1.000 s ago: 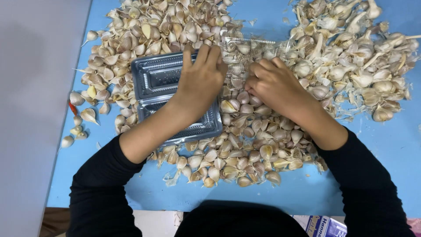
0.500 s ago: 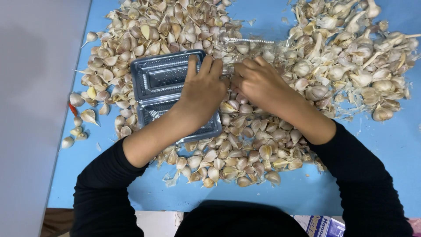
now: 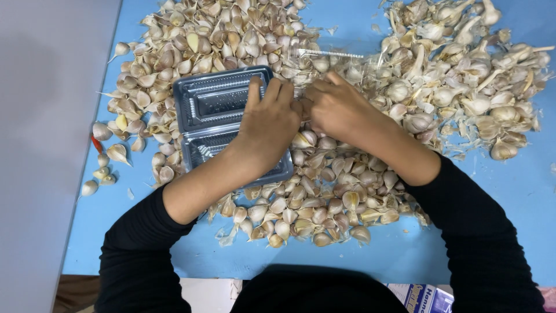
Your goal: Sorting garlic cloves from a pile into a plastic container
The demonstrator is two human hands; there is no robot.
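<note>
A clear plastic clamshell tray (image 3: 211, 107) lies among a big heap of loose garlic cloves (image 3: 324, 197) on a blue table (image 3: 145, 243). My left hand (image 3: 269, 124) lies flat across the tray's right side, fingers stretched over its rim. My right hand (image 3: 339, 110) is curled right beside it, fingertips touching the left hand's fingers near the tray's upper right corner; what it pinches is hidden. Both arms wear black sleeves.
Whole garlic bulbs with stalks (image 3: 463, 75) are piled at the upper right. A clear plastic bag (image 3: 330, 55) lies on the cloves behind my hands. A small red object (image 3: 96, 144) sits at the table's left edge. Grey floor lies to the left.
My right hand has slid left across the cloves until it meets the left hand. The left hand has shifted slightly up and stays on the tray.
</note>
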